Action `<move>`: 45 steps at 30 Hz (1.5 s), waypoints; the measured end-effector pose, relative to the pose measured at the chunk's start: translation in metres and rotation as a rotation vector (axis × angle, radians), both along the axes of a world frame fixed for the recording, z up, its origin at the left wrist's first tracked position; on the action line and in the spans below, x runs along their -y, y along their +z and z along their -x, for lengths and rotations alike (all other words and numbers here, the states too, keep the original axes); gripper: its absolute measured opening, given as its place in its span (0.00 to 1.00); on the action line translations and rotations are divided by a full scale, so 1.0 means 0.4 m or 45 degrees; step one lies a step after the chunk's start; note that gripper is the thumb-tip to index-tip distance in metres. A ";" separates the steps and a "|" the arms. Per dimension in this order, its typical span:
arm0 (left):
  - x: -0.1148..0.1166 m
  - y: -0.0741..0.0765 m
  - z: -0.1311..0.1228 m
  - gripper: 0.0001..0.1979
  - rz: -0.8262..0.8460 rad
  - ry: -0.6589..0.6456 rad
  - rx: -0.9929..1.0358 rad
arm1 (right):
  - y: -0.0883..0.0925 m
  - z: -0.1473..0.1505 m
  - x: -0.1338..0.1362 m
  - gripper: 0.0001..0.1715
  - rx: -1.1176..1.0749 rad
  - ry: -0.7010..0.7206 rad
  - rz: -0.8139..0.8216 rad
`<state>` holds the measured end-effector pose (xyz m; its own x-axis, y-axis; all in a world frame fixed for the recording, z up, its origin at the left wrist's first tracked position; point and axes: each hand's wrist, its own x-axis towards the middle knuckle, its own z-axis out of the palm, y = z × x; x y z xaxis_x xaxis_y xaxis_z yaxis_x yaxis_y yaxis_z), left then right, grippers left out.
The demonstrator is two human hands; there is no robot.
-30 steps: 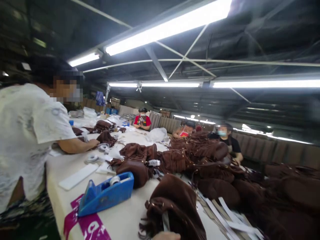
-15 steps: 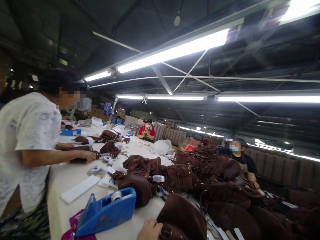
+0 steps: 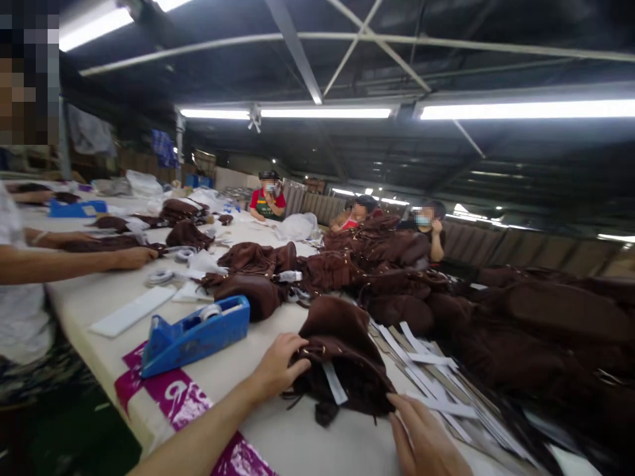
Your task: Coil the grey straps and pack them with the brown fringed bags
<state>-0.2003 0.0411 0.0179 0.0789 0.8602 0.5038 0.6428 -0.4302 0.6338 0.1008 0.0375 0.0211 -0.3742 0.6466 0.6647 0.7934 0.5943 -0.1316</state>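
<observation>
A dark brown soft bag [image 3: 342, 330] with gold-coloured eyelets lies in front of me, its mouth facing me. A white strip [image 3: 335, 383] shows at that mouth, and a small dark tassel-like piece [image 3: 326, 413] hangs below it. My left hand [image 3: 280, 363] pinches the left side of the rim between thumb and fingers. At the bag's lower right corner, the fingertips of my right hand [image 3: 426, 433] touch the edge, with the thumb held apart from it. The inside of the bag is mostly in shadow.
A blue tape dispenser [image 3: 198, 334] stands left on the white table [image 3: 275, 330], by purple printed plastic [image 3: 183, 396]. Brown bags [image 3: 391, 264] pile up behind and right. Paper strips [image 3: 436, 377] lie to the right. A co-worker's hand [image 3: 139, 256] works at left; other people sit farther back.
My view has tipped down and turned slightly right. My right hand has come into view at the bag's right corner. The bag's mouth and white strip now show. My left hand stays at its left side.
</observation>
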 end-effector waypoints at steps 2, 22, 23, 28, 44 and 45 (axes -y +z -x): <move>-0.010 0.011 0.005 0.15 0.031 -0.014 0.068 | -0.006 0.004 0.020 0.15 0.111 -0.001 0.155; 0.009 0.019 0.025 0.17 0.076 -0.272 0.000 | 0.017 0.104 -0.009 0.22 0.076 -0.111 0.491; 0.007 0.018 0.031 0.15 0.086 -0.273 -0.015 | 0.019 0.118 -0.001 0.21 0.009 -0.063 0.520; -0.026 0.062 0.012 0.04 0.094 -0.110 0.047 | 0.020 0.168 0.005 0.20 -0.153 0.061 0.642; -0.127 0.235 -0.024 0.06 0.315 -0.125 -0.181 | -0.071 0.167 -0.052 0.28 0.122 -0.131 0.592; -0.116 0.236 -0.014 0.08 0.402 -0.136 -0.166 | -0.066 0.162 -0.057 0.28 0.138 -0.157 0.606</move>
<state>-0.1949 0.0875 0.1122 0.2226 0.9553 0.1945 0.6891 -0.2954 0.6618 0.0362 0.0602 -0.0052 -0.3265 0.9124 0.2466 0.8781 0.3894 -0.2781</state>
